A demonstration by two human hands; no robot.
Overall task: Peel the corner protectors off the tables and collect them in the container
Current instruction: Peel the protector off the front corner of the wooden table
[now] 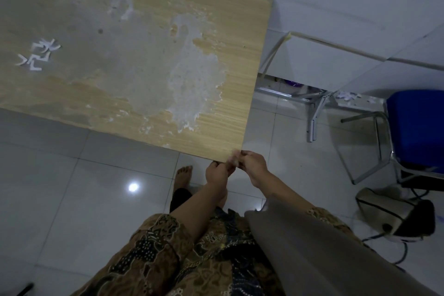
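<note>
A worn wooden table (149, 60) with flaking veneer fills the upper left. Both my hands meet at its near right corner (234, 154). My left hand (217, 173) pinches just under the corner. My right hand (252, 163) grips at the corner tip; the fingers are blurred, and the corner protector itself is hidden between them. A small pile of several white peeled corner protectors (39, 55) lies on the tabletop at the far left. No container is in view.
A white table (336, 65) on metal legs stands to the right, a pale strip hanging from its edge. A blue chair (418, 127) and a bag (394, 214) with cables lie at right. My bare foot (182, 175) rests on glossy tiles.
</note>
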